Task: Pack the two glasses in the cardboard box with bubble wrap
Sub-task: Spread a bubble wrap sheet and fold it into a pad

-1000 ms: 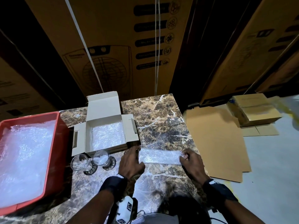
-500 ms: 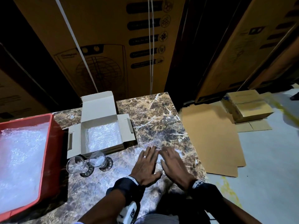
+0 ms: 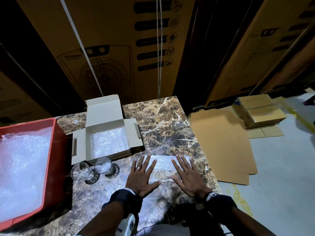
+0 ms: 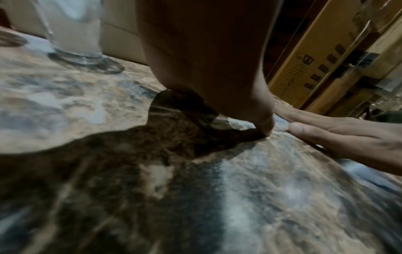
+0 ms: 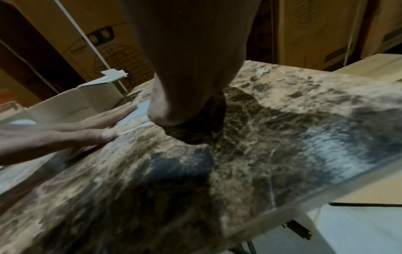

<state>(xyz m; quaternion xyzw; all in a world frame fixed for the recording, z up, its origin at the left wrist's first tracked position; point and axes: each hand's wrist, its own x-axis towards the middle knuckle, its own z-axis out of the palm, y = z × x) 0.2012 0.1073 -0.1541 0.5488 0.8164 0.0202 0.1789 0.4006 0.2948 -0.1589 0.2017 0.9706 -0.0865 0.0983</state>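
Observation:
A clear strip of bubble wrap [image 3: 162, 163] lies flat on the marble table [image 3: 163, 126]. My left hand [image 3: 142, 174] presses its left end with straight spread fingers, and my right hand [image 3: 188, 175] presses its right end the same way. Two empty glasses [image 3: 81, 171] [image 3: 103, 165] stand side by side left of my left hand, just in front of the open cardboard box [image 3: 107, 120]. A sheet of bubble wrap [image 3: 109, 143] lines the box floor. In the left wrist view one glass [image 4: 74, 31] stands at the upper left.
A red crate [image 3: 56, 160] holding bubble wrap sits at the table's left. Tall cartons [image 3: 119, 45] stand behind the table. Flat cardboard [image 3: 221, 143] and small boxes [image 3: 259, 111] lie on the floor to the right, past the table edge.
A second ago each hand held one end of the strip. They came together at its middle, and now lie flat and apart, one on each end.

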